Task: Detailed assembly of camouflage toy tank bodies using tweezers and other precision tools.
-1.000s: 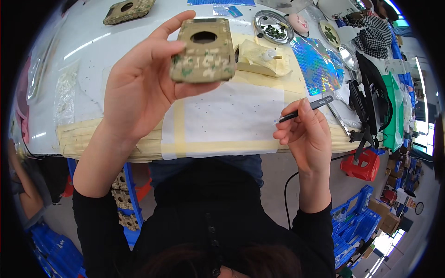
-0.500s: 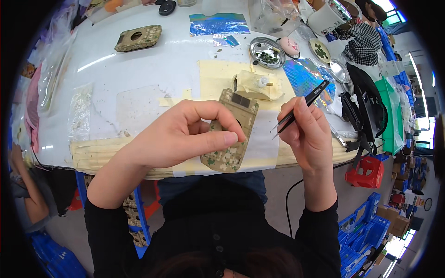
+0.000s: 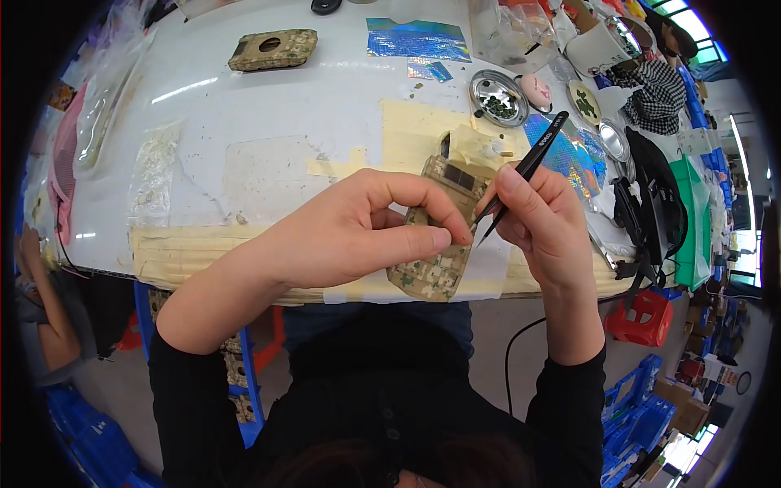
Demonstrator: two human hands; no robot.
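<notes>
My left hand (image 3: 370,232) is closed over a tan camouflage model tank hull (image 3: 429,274). Its thumb and index fingertips meet near the hull's right side, and the other fingers are partly hidden behind. Black pointed tweezers (image 3: 534,161) sit in my right hand (image 3: 541,215), pinched between thumb and fingers. The tweezer tips are beside the left fingertips, at the hull's right edge; whether they grip anything is too small to tell. Just beyond the hull stands a block wrapped in masking tape (image 3: 472,149), with a small white-topped piece on it.
Another camouflage hull (image 3: 285,55) lies at the far left. A round metal dish (image 3: 498,80) holds small dark green bits. Shiny holographic sheets (image 3: 416,39), a black bag (image 3: 647,179) and a green tray (image 3: 691,220) lie around. A red stool (image 3: 641,319) stands on the floor at right.
My right hand has brought the tweezers left, so their tips now reach the left fingertips at the hull. The whole view has shifted slightly; the left hand keeps its grip.
</notes>
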